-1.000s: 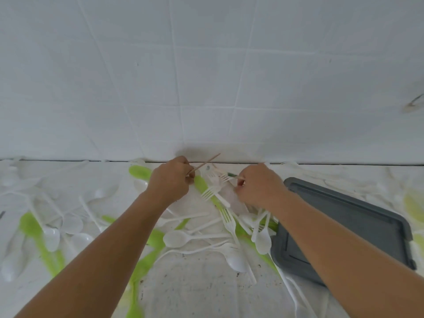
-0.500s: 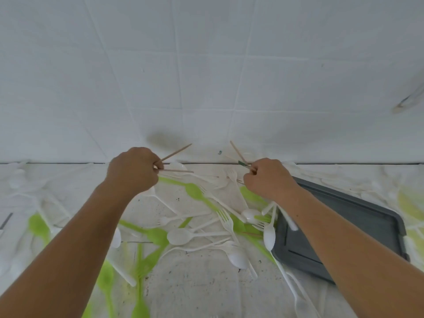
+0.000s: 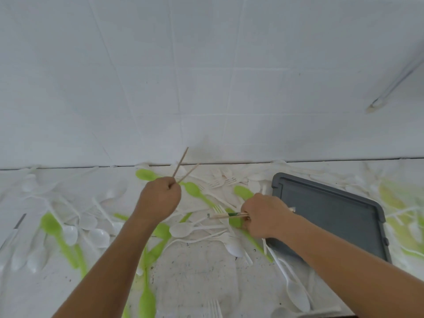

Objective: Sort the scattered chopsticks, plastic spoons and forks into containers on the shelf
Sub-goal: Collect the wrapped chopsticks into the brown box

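My left hand (image 3: pixel 159 199) is closed around two wooden chopsticks (image 3: pixel 182 163) whose ends stick up and fan apart toward the wall. My right hand (image 3: pixel 263 214) grips another pair of chopsticks (image 3: pixel 226 216), held level and pointing left, with a green mark on them. Under both hands lies a scatter of white plastic spoons (image 3: pixel 181 229), white forks (image 3: pixel 223 180) and green spoons (image 3: pixel 193 190) on the white surface.
A dark grey tray (image 3: pixel 330 210) lies flat just right of my right hand. More white and green cutlery covers the surface at far left (image 3: pixel 57 228) and far right (image 3: pixel 394 203). A white tiled wall (image 3: pixel 206 88) rises right behind the pile.
My left hand has moved back toward the middle, its chopsticks now pointing more upright. My right hand dropped lower and turned its chopsticks from upright to level, pointing left.
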Available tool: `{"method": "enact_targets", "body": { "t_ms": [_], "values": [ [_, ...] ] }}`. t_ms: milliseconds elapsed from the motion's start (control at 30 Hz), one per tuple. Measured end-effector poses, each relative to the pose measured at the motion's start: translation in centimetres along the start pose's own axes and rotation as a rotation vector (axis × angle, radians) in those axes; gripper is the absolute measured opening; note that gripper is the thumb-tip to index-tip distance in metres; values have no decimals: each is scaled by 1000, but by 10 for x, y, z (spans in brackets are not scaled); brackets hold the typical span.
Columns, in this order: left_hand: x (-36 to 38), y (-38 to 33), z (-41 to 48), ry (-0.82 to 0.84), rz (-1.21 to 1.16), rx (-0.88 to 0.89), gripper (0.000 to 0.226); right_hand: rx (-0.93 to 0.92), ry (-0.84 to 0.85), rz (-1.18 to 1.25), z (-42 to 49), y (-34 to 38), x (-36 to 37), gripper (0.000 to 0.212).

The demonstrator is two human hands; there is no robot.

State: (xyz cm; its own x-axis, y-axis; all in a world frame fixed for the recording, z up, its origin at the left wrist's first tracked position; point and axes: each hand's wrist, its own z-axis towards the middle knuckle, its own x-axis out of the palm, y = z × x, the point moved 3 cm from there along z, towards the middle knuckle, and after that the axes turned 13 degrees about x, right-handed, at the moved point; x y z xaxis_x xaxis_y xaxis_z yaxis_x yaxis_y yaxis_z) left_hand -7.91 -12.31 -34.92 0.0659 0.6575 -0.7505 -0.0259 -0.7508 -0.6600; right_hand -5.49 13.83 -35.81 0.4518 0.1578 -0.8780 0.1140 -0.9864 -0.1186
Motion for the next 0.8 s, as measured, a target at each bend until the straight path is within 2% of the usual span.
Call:
{"method": "enact_targets", "body": {
  "t_ms": [200, 367, 433, 500, 667, 733, 800],
  "values": [
    [47, -37, 18, 139, -75, 228, 10, -136, -49, -41, -11, -3, 16, 12],
    [84, -57, 40, 325, 89, 368, 8, -141, -71, -112, -18, -8, 27, 9],
    [94, -59, 38, 381, 207, 366, 14, -114, -82, -44, -20, -18, 25, 9],
    [98, -56, 35, 367, 278, 359, 14, -81, -100, 33, -23, -33, 24, 10],
    [98, -56, 29, 382, 352, 375, 21, 14, -169, 257, -34, -66, 22, 20],
    [98, -59, 27, 392, 371, 386, 24, 47, -221, 386, -41, -75, 14, 28],
    [100, -60, 25, 408, 395, 397, 25, 68, -274, 553, -49, -82, 4, 26]
  ]
}}
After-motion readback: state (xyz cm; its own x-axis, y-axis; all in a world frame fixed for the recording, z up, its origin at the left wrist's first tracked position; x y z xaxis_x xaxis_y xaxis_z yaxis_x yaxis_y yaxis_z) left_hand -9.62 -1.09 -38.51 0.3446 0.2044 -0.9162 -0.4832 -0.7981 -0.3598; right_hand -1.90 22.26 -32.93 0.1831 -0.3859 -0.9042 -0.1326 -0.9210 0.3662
